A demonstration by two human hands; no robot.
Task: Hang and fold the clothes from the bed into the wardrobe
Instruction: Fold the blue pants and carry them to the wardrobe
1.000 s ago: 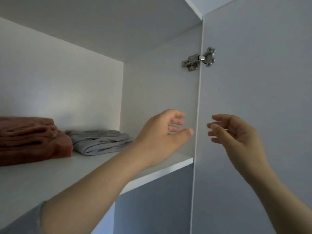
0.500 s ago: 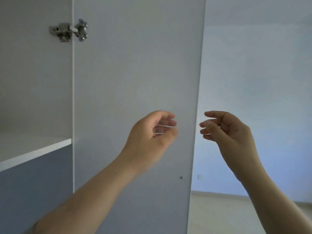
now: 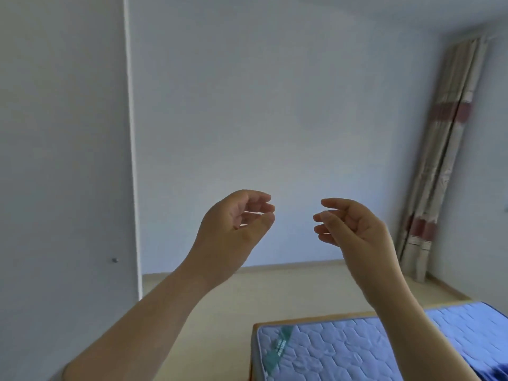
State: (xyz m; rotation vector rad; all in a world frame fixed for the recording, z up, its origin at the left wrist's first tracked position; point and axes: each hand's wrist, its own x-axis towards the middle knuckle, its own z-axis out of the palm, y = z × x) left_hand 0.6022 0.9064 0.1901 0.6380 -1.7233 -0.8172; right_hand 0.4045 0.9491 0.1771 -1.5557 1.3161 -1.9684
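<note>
Blue quilted bed (image 3: 343, 350) at lower right; white wardrobe door (image 3: 63, 160) at far left.

Pale floor (image 3: 288, 292) runs to the wall | wooden bed (image 3: 316, 318) stands on it, lower right | blue quilted mattress (image 3: 343, 353) lies on the frame, green stripe near its corner | darker blue band (image 3: 494, 339) along its right side, nature unclear

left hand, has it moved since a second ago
Yes. The left hand has swung right: a second ago it was left of the wardrobe door, now it is right of that door's free edge, before the wall.
</note>
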